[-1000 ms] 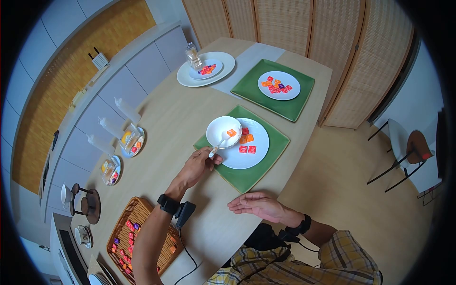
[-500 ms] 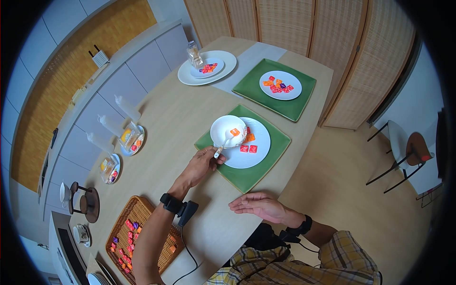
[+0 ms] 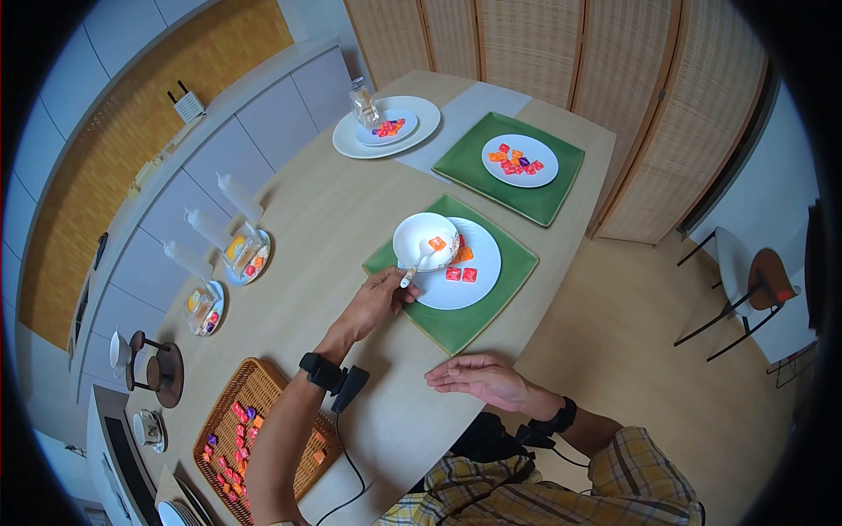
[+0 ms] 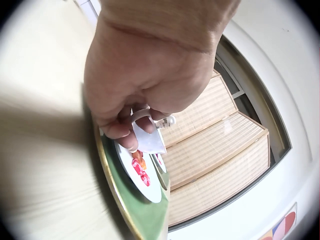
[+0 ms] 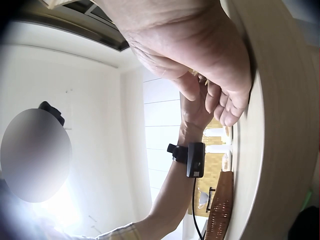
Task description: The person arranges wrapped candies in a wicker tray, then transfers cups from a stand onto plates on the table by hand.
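Note:
My left hand [image 3: 373, 305] grips a white teacup [image 3: 412, 230] by its ring-shaped handle [image 4: 136, 116], as the left wrist view shows. The cup is tilted so its inside faces up toward the head camera. A spoon [image 3: 410, 275] with a patterned handle lies in it, beside an orange wrapped candy [image 3: 437, 244]. Cup and fingers overlap the left side of a round white plate [image 3: 481, 296], where red candies [image 3: 453, 273] and orange ones lie. Under that plate is a green square plate [image 3: 438, 331]. My right hand [image 3: 478, 379] lies at the table's near edge, holding nothing.
A wicker basket [image 3: 256, 373] of wrapped candies sits by my left forearm. Farther off are another green plate [image 3: 553, 188] with a candy plate and a white oval platter [image 3: 345, 140]. Squeeze bottles [image 3: 206, 230], small plates and a brown stand [image 3: 168, 386] line the left side.
The teacup in my left hand has shifted slightly right over the plate, now covering part of the candies at its edge. My right hand stays put.

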Tool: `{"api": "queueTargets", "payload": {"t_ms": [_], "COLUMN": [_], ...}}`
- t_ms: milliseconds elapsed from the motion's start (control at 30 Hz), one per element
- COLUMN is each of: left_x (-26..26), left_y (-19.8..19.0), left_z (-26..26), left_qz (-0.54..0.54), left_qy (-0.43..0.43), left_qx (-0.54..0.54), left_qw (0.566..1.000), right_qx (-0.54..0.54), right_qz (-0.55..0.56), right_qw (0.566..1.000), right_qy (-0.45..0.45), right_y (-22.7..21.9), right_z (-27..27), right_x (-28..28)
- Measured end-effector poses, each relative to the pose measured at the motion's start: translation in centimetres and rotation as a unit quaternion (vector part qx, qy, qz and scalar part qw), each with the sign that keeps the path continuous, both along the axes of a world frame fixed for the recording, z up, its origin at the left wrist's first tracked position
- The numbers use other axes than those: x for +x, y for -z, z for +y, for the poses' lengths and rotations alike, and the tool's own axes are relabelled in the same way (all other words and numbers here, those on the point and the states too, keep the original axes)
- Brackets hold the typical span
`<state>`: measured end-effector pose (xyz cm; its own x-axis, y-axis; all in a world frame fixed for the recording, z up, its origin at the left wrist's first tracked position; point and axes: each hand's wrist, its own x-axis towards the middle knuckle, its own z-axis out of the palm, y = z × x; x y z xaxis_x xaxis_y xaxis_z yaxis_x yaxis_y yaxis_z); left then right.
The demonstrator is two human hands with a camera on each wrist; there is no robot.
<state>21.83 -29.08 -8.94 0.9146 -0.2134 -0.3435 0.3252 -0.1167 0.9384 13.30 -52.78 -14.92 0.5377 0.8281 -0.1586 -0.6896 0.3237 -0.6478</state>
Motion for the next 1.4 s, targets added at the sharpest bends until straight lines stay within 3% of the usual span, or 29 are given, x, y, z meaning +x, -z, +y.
{"api": "queueTargets", "payload": {"t_ms": [567, 700, 767, 933, 1167, 1400], "left_x": [-0.4, -1.4, -2.0, -4.7, -13.0, -25.6], "left_y": [-0.8, -1.5, -2.0, -4.4, -7.5, -7.2], "left_z": [0.0, 0.9, 1.9, 5.3, 12.2, 20.7], "left_qz": [-0.007, -0.012, -0.031, -0.035, -0.076, -0.126], "left_qy": [-0.02, -0.052, -0.064, -0.115, -0.232, -0.369], "left_qx": [0.015, 0.001, 0.019, 0.006, 0.0, 0.059], "left_qw": [1.0, 0.999, 0.997, 0.993, 0.97, 0.919], "right_qx": [-0.012, -0.013, -0.025, -0.047, -0.057, -0.016], "right_qz": [-0.012, -0.014, -0.016, -0.015, -0.058, -0.181], "right_qw": [1.0, 1.0, 0.999, 0.998, 0.993, 0.967], "right_qy": [0.009, -0.013, 0.018, -0.026, -0.08, -0.176], "right_y": [-0.4, -0.4, -1.1, -3.0, -7.9, -15.1], "right_z": [0.1, 0.2, 0.3, 2.0, 9.3, 23.7], "right_x": [-0.2, -0.2, -0.4, -0.6, -0.9, -1.6]}}
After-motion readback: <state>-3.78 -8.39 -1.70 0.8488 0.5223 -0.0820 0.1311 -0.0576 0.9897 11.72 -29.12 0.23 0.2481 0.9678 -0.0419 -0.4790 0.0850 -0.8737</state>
